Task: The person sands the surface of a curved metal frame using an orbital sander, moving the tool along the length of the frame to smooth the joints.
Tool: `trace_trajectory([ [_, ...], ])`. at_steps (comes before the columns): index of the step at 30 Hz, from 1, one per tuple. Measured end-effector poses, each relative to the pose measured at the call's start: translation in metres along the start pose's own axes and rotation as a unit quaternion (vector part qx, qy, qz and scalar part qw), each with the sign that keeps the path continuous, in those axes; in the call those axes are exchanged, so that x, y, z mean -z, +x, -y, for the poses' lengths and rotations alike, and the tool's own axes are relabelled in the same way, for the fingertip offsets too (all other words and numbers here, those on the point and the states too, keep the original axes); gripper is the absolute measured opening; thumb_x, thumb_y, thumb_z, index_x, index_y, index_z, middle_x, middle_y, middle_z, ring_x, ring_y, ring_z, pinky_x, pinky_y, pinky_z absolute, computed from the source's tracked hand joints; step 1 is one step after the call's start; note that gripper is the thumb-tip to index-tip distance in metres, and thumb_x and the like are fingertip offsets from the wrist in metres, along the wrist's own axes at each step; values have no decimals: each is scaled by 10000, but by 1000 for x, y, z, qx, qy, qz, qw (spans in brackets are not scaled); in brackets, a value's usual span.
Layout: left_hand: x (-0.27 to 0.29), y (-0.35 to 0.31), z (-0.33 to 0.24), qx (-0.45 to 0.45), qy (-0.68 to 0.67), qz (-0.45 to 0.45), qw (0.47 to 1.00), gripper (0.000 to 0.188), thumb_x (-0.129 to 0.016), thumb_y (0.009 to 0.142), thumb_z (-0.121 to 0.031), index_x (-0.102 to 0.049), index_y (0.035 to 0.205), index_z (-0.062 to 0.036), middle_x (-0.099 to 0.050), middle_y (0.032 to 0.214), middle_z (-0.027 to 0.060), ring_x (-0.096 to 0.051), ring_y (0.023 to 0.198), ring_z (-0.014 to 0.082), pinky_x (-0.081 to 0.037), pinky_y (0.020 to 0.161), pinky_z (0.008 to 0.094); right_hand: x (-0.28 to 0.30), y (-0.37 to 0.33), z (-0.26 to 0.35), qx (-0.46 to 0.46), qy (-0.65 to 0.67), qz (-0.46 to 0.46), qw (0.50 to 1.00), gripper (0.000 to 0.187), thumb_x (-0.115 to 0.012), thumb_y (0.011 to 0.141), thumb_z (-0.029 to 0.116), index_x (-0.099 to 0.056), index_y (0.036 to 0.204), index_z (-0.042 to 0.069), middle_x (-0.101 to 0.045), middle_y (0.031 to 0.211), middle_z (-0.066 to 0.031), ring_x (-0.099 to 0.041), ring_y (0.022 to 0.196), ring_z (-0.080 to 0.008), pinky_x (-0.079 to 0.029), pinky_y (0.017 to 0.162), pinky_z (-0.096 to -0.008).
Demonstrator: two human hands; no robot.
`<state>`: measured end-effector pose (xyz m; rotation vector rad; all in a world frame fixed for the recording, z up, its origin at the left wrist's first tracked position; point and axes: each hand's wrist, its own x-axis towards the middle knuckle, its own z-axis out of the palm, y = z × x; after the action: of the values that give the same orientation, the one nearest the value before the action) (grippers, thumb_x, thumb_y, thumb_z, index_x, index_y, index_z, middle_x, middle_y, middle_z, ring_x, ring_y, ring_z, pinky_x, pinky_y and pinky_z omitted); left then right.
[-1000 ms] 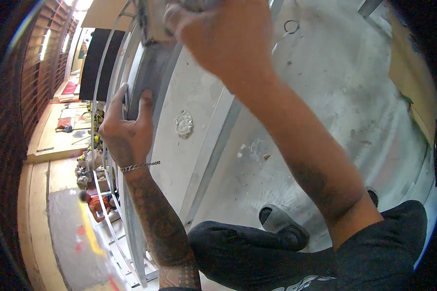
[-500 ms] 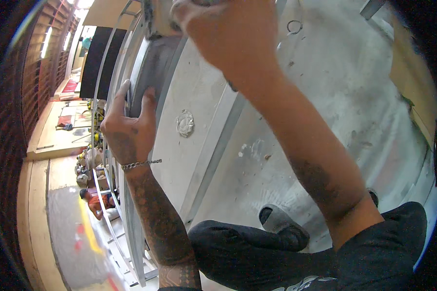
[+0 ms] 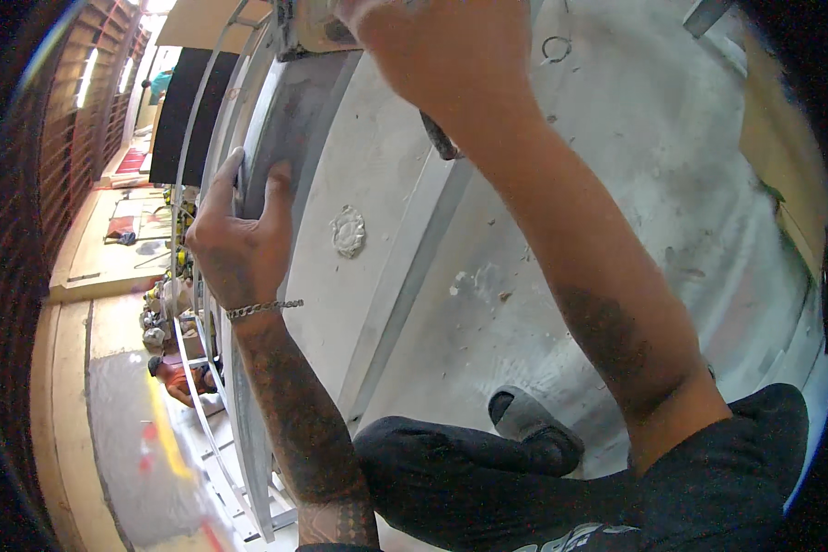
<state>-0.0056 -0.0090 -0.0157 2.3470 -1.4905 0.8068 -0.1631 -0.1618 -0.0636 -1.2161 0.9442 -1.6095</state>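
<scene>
Spanning the long, grey, flat-faced bar (image 3: 305, 101) at eleven o'clock, my left hand (image 3: 239, 235) sits between nine and ten, thumb and forefinger spread; its remaining fingers are mostly hidden. My right hand (image 3: 432, 55), at twelve, is beside the dusty tan, dark-edged block (image 3: 317, 35), which overlaps the bar's upper stretch near eleven — the fingertips are cut off above, so I cannot tell whether they pinch or merely press.

Handling estimate: the bar is probably metal, stiff and hard to flex; dust may make it slippery. I would hold it by its long edges, not the broad face. The block looks rigid, likely light enough for one hand; grasp the body, clear of the dark rim. I would avoid the round, white, crinkled patch (image 3: 348, 231) at ten — possibly fragile.
</scene>
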Motion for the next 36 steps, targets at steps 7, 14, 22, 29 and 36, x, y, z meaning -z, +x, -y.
trace_trajectory([
  [7, 4, -1, 5, -14, 25, -5, 1000, 532, -831, 838, -351, -736, 1208, 19, -756, 1068, 268, -757, 1007, 377, -574, 910, 433, 19, -27, 35, -21, 22, 52, 998, 682, -759, 858, 145, -441, 1459, 93, -511, 1189, -294, -662, 1049, -458, -565, 907, -505],
  [14, -2, -2, 1, -29, 24, -12, 999, 525, -828, 836, -348, -740, 1197, 23, -755, 1070, 268, -759, 1000, 372, -581, 888, 433, 3, 11, -2, -37, 53, 31, 997, 664, -757, 856, 133, -445, 1440, 83, -523, 1164, -282, -684, 1003, -440, -572, 878, -496],
  [22, 7, -1, 6, -3, 7, 0, 1000, 538, -821, 838, -356, -733, 1196, 36, -751, 1079, 275, -757, 1002, 380, -583, 888, 434, 18, -24, 42, -82, 86, 88, 989, 640, -743, 854, 123, -467, 1429, 76, -550, 1132, -301, -672, 1012, -457, -554, 911, -510],
  [29, 0, -1, 4, -39, 28, -20, 999, 546, -824, 838, -361, -731, 1201, 36, -751, 1090, 271, -753, 1019, 380, -579, 903, 440, 4, -5, 9, -26, 20, 0, 999, 664, -764, 838, 147, -467, 1429, 81, -550, 1126, -273, -652, 1060, -474, -546, 932, -518],
  [36, -1, -2, 3, -16, -7, -10, 1000, 511, -823, 848, -325, -730, 1203, 31, -750, 1080, 275, -754, 1011, 378, -579, 895, 445, -3, -17, 3, -108, 52, 47, 992, 638, -762, 835, 159, -488, 1406, 89, -555, 1110, -272, -652, 1037, -439, -527, 931, -505],
])
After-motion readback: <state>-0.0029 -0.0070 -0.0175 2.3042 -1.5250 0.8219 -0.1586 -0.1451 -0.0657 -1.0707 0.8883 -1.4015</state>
